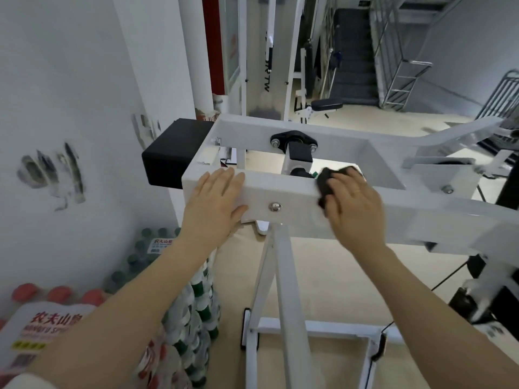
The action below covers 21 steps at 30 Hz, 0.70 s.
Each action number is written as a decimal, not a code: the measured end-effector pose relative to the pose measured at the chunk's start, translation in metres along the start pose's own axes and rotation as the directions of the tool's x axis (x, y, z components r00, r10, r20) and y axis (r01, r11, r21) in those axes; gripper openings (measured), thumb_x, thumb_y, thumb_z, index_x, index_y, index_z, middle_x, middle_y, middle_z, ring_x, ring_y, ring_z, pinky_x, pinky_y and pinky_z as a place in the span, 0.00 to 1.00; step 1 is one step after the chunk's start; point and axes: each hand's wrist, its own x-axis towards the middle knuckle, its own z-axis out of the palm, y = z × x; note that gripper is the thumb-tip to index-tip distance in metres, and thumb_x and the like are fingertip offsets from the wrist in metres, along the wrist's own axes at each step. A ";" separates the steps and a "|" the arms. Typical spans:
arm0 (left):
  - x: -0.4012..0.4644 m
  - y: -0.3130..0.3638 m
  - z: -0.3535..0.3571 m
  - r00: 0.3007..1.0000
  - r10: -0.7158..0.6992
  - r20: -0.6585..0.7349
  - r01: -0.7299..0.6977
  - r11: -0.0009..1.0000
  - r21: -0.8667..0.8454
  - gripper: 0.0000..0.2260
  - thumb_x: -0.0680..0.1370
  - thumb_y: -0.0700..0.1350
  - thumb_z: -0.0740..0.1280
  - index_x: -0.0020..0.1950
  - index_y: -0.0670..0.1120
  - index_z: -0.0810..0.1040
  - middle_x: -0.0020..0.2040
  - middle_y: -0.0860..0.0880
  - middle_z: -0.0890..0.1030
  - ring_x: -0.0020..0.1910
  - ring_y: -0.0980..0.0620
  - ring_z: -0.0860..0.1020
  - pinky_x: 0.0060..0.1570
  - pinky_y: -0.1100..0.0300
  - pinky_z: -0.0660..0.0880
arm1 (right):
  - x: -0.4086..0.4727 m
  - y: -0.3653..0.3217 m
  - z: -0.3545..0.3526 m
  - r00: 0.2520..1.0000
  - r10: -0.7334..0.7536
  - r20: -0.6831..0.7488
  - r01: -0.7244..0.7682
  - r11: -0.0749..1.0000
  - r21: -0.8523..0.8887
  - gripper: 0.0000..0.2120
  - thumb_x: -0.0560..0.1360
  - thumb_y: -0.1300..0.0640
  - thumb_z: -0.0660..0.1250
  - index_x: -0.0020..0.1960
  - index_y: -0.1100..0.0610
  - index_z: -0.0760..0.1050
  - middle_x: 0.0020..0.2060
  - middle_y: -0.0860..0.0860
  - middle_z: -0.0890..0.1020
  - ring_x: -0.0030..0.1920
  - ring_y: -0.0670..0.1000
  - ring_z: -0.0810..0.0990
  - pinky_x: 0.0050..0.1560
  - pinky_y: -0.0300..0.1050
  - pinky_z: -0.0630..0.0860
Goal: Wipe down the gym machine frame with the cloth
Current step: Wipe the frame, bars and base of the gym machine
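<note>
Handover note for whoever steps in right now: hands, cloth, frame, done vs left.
Left hand: open, flat on the left end of the white frame, bracing it.
Right hand: grip on the dark cloth, pressing it over the near bar's top edge, right of the bolt.
Done: cannot tell which parts are already wiped.
Left: assume the rest of the near bar, far bar, right arm and legs need wiping.

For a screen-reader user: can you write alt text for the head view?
A right hand presses a dark cloth onto a white gym machine frame, while the left hand lies flat on the frame's corner. Packs of bottled water stand on the floor at left.
</note>
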 end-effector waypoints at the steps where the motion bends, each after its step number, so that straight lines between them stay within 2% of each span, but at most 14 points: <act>1: -0.001 0.005 0.001 1.000 -0.027 0.005 0.027 1.000 0.009 0.23 0.73 0.53 0.62 0.61 0.39 0.75 0.59 0.37 0.78 0.59 0.38 0.76 0.62 0.42 0.68 | -0.009 0.017 -0.005 0.998 0.052 -0.019 -0.053 0.998 -0.035 0.15 0.75 0.56 0.57 0.52 0.63 0.79 0.53 0.57 0.81 0.60 0.62 0.76 0.52 0.56 0.75; 4: -0.002 0.023 0.003 0.991 -0.127 0.033 0.126 0.992 0.033 0.28 0.70 0.53 0.70 0.64 0.38 0.73 0.62 0.35 0.75 0.62 0.34 0.72 0.65 0.40 0.62 | -0.017 0.030 -0.006 0.982 0.178 -0.056 -0.182 0.981 -0.065 0.16 0.75 0.57 0.56 0.52 0.63 0.78 0.53 0.58 0.81 0.61 0.64 0.75 0.57 0.59 0.72; 6: 0.001 0.037 0.005 0.989 -0.144 0.025 0.144 0.989 0.026 0.30 0.69 0.54 0.72 0.65 0.38 0.72 0.63 0.34 0.74 0.64 0.33 0.71 0.67 0.41 0.58 | -0.009 0.006 0.000 0.984 0.171 -0.040 -0.173 0.984 -0.043 0.15 0.75 0.56 0.56 0.53 0.61 0.78 0.54 0.56 0.81 0.61 0.63 0.74 0.58 0.58 0.72; 10: 0.009 0.077 0.010 1.000 0.000 -0.021 0.001 0.999 0.037 0.31 0.67 0.51 0.74 0.66 0.41 0.71 0.64 0.39 0.74 0.64 0.37 0.72 0.65 0.41 0.63 | -0.005 -0.026 0.011 0.993 -0.101 0.055 0.099 0.994 0.041 0.17 0.77 0.54 0.55 0.60 0.58 0.75 0.60 0.54 0.79 0.66 0.57 0.68 0.62 0.57 0.65; 13: 0.010 0.095 0.017 0.999 0.040 -0.029 -0.039 0.997 0.063 0.27 0.72 0.48 0.63 0.70 0.44 0.63 0.68 0.41 0.71 0.68 0.40 0.68 0.68 0.46 0.61 | -0.006 0.011 0.001 0.963 -0.260 0.072 0.257 0.965 0.048 0.17 0.80 0.50 0.51 0.62 0.56 0.72 0.61 0.53 0.78 0.67 0.56 0.68 0.61 0.51 0.67; 15: 0.010 0.097 0.023 0.998 0.032 -0.046 -0.029 0.998 0.055 0.28 0.71 0.45 0.65 0.70 0.45 0.62 0.68 0.41 0.71 0.68 0.40 0.68 0.70 0.48 0.56 | -0.013 0.048 -0.009 0.981 -0.182 0.071 0.180 0.983 0.029 0.17 0.79 0.51 0.53 0.60 0.57 0.74 0.59 0.54 0.79 0.66 0.56 0.69 0.60 0.51 0.67; 17: 0.011 0.096 0.026 0.998 0.019 -0.067 -0.017 0.999 0.027 0.30 0.69 0.43 0.70 0.69 0.45 0.64 0.67 0.40 0.72 0.67 0.40 0.69 0.69 0.49 0.54 | -0.031 0.083 -0.022 0.999 0.017 0.030 -0.016 0.999 -0.052 0.16 0.77 0.53 0.56 0.58 0.59 0.76 0.58 0.55 0.79 0.66 0.58 0.70 0.59 0.54 0.68; 19: 0.010 0.098 0.027 0.997 -0.002 -0.082 0.003 1.000 0.011 0.29 0.69 0.42 0.70 0.68 0.45 0.65 0.67 0.40 0.72 0.67 0.40 0.69 0.70 0.48 0.55 | -0.049 0.113 -0.034 0.975 0.220 -0.018 -0.220 0.966 -0.135 0.18 0.76 0.54 0.55 0.58 0.61 0.76 0.59 0.56 0.78 0.67 0.59 0.69 0.62 0.55 0.65; 21: 0.011 0.103 0.027 0.995 -0.023 -0.095 0.024 1.000 0.010 0.27 0.70 0.42 0.69 0.68 0.45 0.66 0.66 0.39 0.72 0.66 0.38 0.69 0.69 0.45 0.57 | -0.054 0.124 -0.040 0.921 0.387 -0.049 -0.390 0.911 -0.131 0.19 0.76 0.54 0.53 0.58 0.62 0.76 0.59 0.57 0.78 0.68 0.60 0.67 0.65 0.56 0.62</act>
